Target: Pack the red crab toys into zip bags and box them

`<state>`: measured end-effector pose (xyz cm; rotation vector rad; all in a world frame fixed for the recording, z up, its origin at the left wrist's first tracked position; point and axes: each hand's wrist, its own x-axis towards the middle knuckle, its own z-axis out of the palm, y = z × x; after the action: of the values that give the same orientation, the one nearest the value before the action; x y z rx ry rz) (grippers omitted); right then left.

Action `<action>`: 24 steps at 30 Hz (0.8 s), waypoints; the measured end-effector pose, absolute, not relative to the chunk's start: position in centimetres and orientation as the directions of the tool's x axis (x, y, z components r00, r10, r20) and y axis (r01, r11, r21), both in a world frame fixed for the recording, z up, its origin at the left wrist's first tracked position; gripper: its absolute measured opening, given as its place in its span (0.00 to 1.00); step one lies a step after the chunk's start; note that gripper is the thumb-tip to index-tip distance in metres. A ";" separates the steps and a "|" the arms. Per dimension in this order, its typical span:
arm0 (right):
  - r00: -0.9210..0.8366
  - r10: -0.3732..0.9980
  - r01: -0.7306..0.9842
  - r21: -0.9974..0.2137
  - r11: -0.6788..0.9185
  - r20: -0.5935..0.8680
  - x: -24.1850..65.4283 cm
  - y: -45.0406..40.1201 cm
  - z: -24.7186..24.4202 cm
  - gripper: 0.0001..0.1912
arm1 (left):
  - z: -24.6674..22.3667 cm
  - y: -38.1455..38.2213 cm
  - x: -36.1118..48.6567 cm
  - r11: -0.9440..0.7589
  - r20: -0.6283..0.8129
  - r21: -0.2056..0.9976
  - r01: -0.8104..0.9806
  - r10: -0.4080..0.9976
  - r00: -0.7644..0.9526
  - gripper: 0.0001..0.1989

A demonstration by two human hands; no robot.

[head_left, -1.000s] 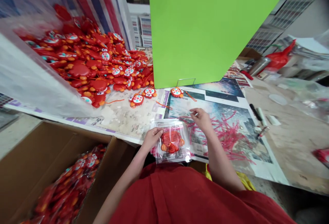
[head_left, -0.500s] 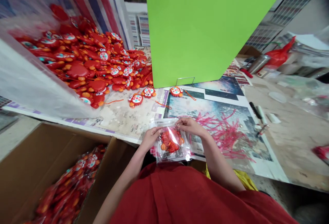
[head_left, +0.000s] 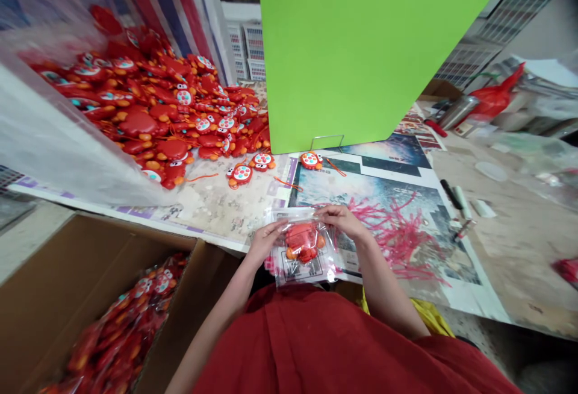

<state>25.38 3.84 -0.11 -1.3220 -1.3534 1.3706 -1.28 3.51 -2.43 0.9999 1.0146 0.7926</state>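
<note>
A clear plastic bag [head_left: 307, 270] lies at the table's front edge, with a red and orange crab-shaped toy [head_left: 303, 241] inside, its plain red back facing up. My left hand [head_left: 265, 241] pinches the bag's upper left edge. At the upper right edge, my right hand [head_left: 339, 219] has its fingers closed on the same bag. Beyond the hands, a few loose crab toys [head_left: 240, 174] with orange cords lie on the table.
A large heap of crab toys [head_left: 171, 117] spills from a big sack at left. A cardboard box [head_left: 40, 297] of bagged toys stands below left. A green board [head_left: 361, 50] rises behind; pink strips [head_left: 406, 237], pens and plastic bags lie to the right.
The toy has shifted slightly up inside the bag and appears flatter. My right hand has moved slightly right along the bag's upper edge; my left hand has barely moved.
</note>
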 end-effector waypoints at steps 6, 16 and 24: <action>-0.140 0.976 0.110 -0.982 -0.154 -0.169 24.8 4.3 -0.4 0.04 | -2.0 3.2 -1.5 0.319 -0.281 0.945 -0.077 0.909 0.308 0.12; -0.269 0.946 0.160 -0.977 -0.143 -0.183 23.5 4.4 -0.9 0.18 | -2.6 3.7 -1.6 0.298 -0.268 0.952 -0.076 0.924 0.272 0.19; -0.316 0.931 0.297 -0.951 -0.085 -0.182 23.3 5.4 -3.0 0.16 | -2.5 3.5 -1.1 0.315 -0.271 0.942 -0.117 0.918 0.289 0.27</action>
<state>23.26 5.41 -3.03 -1.3428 -1.6184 1.4271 -1.07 3.54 -2.46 0.9919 1.0253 0.8685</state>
